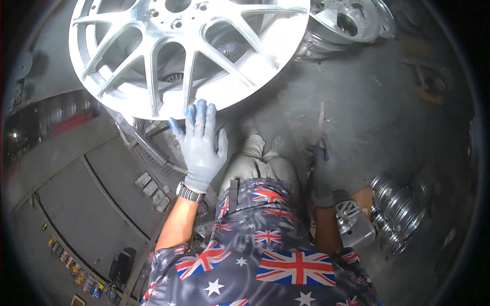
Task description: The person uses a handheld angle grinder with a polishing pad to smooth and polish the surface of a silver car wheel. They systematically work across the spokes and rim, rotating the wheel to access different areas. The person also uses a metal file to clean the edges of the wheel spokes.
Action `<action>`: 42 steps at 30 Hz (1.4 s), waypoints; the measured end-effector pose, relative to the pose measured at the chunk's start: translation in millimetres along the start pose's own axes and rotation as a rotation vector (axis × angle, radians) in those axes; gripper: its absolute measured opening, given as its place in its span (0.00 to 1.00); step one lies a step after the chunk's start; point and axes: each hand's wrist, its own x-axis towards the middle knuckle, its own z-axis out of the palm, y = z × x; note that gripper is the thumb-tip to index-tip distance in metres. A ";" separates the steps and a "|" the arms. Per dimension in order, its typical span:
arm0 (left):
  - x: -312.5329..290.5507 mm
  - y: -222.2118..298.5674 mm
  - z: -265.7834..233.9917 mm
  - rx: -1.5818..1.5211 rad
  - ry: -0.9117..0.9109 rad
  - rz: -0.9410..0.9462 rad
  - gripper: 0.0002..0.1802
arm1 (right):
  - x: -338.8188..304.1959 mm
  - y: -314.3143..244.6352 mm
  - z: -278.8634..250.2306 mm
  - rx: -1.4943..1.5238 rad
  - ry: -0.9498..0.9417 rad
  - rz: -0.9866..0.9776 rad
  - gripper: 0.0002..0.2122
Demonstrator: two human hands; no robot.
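A large silver alloy wheel (189, 66) with split spokes fills the upper left, its face bright under the light. My left hand (201, 148), in a grey glove with blue-stained fingertips, has its fingers stretched out at the wheel's near lip, the fingertips overlapping the edge. Down at my right side, in shadow, is my right hand (321, 176) in a dark glove. Its fingers look curled, and a thin pale rod (321, 116) shows just beyond them. Whether that rod is in its grip is hard to make out.
More silver wheels (352, 23) are stacked beyond the large one at upper right. Further rims (400, 209) and a spoked wheel (349, 214) lie on the floor at my right. Several small bottles (76, 265) line the lower left. A dark hose-like part (150, 145) runs below the wheel.
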 end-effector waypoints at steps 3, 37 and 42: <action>-7.9 -0.4 6.1 0.046 0.063 -0.099 0.41 | -2.4 12.4 -9.9 -0.001 -0.030 0.051 0.23; -30.3 -12.9 16.3 -0.117 0.497 -0.205 0.22 | -10.7 -35.4 79.3 -0.368 -0.507 -0.978 0.20; -18.9 -2.0 5.9 -0.342 0.542 -0.255 0.15 | -20.6 -51.1 102.9 -0.517 -0.561 -0.945 0.21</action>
